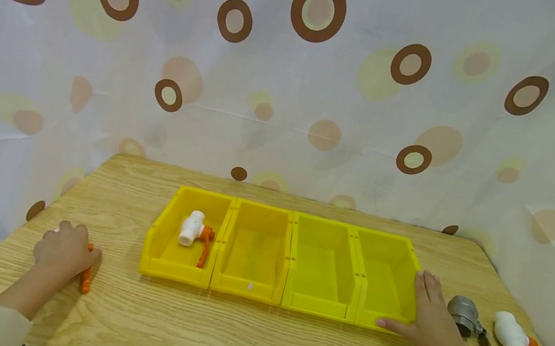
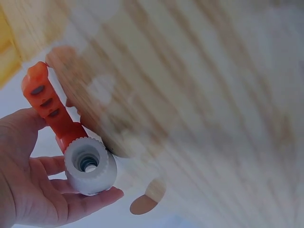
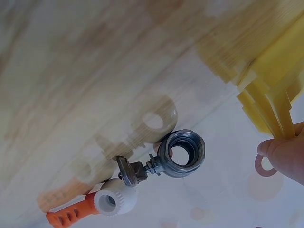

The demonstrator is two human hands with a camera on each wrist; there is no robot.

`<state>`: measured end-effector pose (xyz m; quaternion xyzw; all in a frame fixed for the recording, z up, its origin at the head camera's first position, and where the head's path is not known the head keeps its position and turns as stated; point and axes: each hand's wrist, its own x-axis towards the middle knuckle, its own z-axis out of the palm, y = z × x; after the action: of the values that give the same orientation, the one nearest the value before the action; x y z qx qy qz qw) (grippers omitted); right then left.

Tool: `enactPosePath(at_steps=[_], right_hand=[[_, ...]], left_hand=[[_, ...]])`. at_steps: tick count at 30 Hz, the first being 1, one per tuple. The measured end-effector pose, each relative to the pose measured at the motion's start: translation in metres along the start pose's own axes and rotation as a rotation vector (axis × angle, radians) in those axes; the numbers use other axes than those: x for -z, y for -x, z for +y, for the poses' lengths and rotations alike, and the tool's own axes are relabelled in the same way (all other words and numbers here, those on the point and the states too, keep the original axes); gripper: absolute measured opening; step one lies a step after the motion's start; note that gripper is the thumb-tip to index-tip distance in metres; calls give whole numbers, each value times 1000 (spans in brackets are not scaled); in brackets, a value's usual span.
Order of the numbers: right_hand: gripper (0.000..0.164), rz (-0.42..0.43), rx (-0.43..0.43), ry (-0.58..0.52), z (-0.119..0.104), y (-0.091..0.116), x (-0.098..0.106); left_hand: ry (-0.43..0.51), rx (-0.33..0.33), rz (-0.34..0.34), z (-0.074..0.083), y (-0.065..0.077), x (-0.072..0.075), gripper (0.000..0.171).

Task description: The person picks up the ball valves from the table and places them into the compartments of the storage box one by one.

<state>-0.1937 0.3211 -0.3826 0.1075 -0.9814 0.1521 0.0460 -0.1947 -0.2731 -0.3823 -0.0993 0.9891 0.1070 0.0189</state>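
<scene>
Presumably light and rigid, the orange-levered white plastic ball valve (image 2: 73,135) lies at the tabletop's (image 1: 227,342) left, best gripped by its body (image 2: 105,176); left hand (image 1: 66,251) curled around it, right hand (image 1: 429,321) spread against the end bin (image 1: 381,319).

Across the tabletop (image 1: 227,339), toward its back, a row of four bins (image 1: 288,260), side by side. In the leftmost bin (image 1: 172,252), a first valve (image 1: 191,228), with its handle (image 1: 204,249) on the right. Well left of the row, near the tabletop's left edge, a second valve (image 2: 72,135) in the left hand (image 1: 63,250). At the row's right end, against the rightmost bin (image 1: 384,283), the right hand (image 1: 433,323). Just right of that, a third valve (image 1: 465,313); farther right, a fourth valve (image 1: 513,338). Behind the tabletop, a curtain (image 1: 270,86).
</scene>
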Motion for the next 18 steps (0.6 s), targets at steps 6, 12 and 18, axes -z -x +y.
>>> enactPosePath(at_steps=[6,12,18], right_hand=[[124,-1,-8,-14,-3,0,1],[125,-4,-16,-25,-4,0,2],[125,-4,-17,-17,-3,0,1]], left_hand=[[-7,-24,31,0,0,-1,26],[-8,-34,37,-1,0,0,24],[7,-42,28,-1,0,1,23]])
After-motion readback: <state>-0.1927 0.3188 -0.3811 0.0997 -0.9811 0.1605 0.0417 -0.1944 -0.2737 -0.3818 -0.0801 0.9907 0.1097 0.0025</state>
